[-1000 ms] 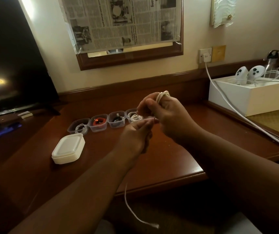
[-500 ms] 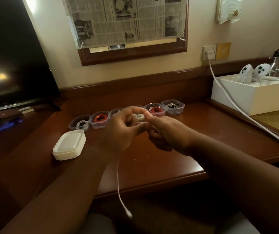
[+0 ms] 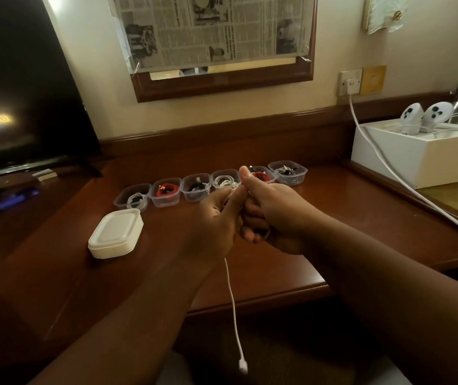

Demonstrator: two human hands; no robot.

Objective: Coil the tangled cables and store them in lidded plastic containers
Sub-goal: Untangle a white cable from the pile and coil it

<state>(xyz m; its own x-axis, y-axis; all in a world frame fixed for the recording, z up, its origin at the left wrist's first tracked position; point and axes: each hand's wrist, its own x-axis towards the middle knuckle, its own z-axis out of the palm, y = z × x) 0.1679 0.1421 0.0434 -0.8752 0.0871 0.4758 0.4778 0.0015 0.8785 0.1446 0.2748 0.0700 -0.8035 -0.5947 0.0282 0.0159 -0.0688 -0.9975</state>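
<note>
- Your left hand (image 3: 216, 220) and right hand (image 3: 275, 212) are pressed together above the middle of the desk (image 3: 278, 276). Both have their fingers curled around the white cable (image 3: 233, 304).
- Any coil that has formed is hidden inside your hands, so its size cannot be judged.
- The cable's free tail drops from under your left hand, past the desk's front edge. It ends in a small connector (image 3: 243, 366) that hangs loose.
- Six open containers (image 3: 194, 187) stand in a row toward the back edge of the desk. Each appears to hold a bundled cable already: white, red, black, white, red and a mixed one at the right end.
- A stack of white lids (image 3: 115, 233) sits near the left end of that row, just in front of it. No container has a lid on yet.
- Judgement: the coiling is well advanced, and the cable in your hands looks like the last loose one in view.
- What remains is to wind in the hanging tail, put the bundle in a container and fit every lid.
- Note that no empty container is visible for this cable.
</note>
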